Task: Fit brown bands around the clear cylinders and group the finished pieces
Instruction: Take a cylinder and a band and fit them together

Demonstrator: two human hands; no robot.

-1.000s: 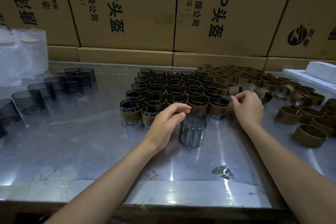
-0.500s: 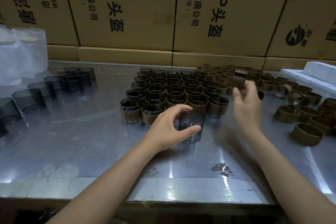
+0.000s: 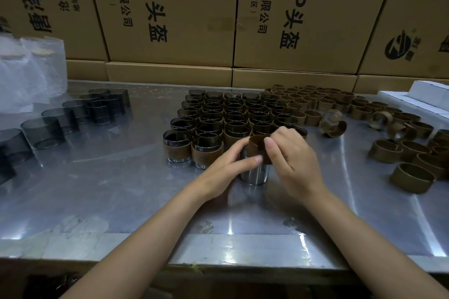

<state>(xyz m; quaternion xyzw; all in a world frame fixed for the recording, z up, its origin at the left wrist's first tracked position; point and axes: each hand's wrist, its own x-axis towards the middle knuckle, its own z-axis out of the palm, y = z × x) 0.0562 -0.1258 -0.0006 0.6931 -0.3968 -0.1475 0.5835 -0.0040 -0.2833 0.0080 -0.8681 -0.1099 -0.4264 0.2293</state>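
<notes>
A clear smoky cylinder (image 3: 255,175) stands on the metal table (image 3: 121,189) in front of me. My left hand (image 3: 228,165) grips its left side. A brown band (image 3: 258,147) sits over the cylinder's top, and my right hand (image 3: 294,158) pinches it from the right. Just behind my hands stands a packed block of finished banded cylinders (image 3: 218,124). Loose brown bands (image 3: 410,177) lie spread over the right of the table. Bare clear cylinders (image 3: 42,131) stand in a line at the left.
Stacked cardboard boxes (image 3: 170,12) form a wall along the table's far edge. A roll of bubble wrap (image 3: 29,70) stands at the back left. White boxes (image 3: 427,97) lie at the back right. The table's front edge (image 3: 218,267) is close to me.
My right hand came back from the loose bands carrying one brown band and brought it onto the cylinder's top. My left hand kept hold of the cylinder, which shifted slightly towards me.
</notes>
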